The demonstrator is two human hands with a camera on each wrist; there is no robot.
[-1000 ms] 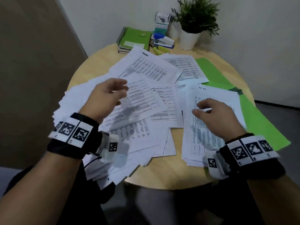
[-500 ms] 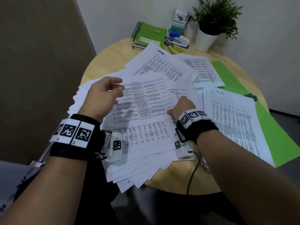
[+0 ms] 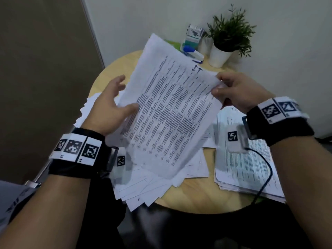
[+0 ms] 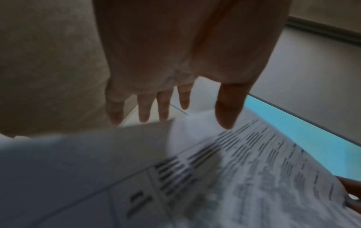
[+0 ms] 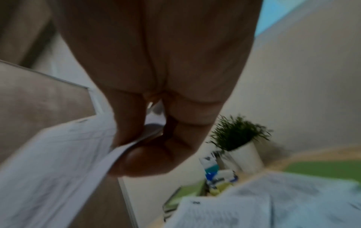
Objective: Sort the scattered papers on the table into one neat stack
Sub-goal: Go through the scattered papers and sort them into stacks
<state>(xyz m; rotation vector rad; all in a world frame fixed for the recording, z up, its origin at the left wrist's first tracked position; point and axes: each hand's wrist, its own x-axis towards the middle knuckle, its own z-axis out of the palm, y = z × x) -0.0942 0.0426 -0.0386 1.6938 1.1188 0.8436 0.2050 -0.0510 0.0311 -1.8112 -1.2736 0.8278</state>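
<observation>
A bundle of printed sheets [image 3: 172,108] hangs tilted in the air above the round wooden table [image 3: 197,200]. My right hand [image 3: 218,86] pinches its right edge between thumb and fingers, which the right wrist view shows plainly on the sheets [image 5: 58,154]. My left hand [image 3: 125,94] is at the bundle's left edge with straight, spread fingers [image 4: 144,108], the thumb lying against the paper. More scattered papers [image 3: 143,186] fan out over the table's near left edge. A squarer stack of papers [image 3: 251,168] lies at the right.
At the back of the table stand a potted plant [image 3: 228,36], a small box [image 3: 194,33] and a blue and white stapler [image 3: 194,53]. A black cable [image 3: 265,177] runs from my right wrist across the right stack. A brown panel [image 3: 45,78] stands at the left.
My right hand, which reached into the scattered pile, has lifted a bundle of sheets off the table. My left hand has risen from the papers to the bundle's left edge.
</observation>
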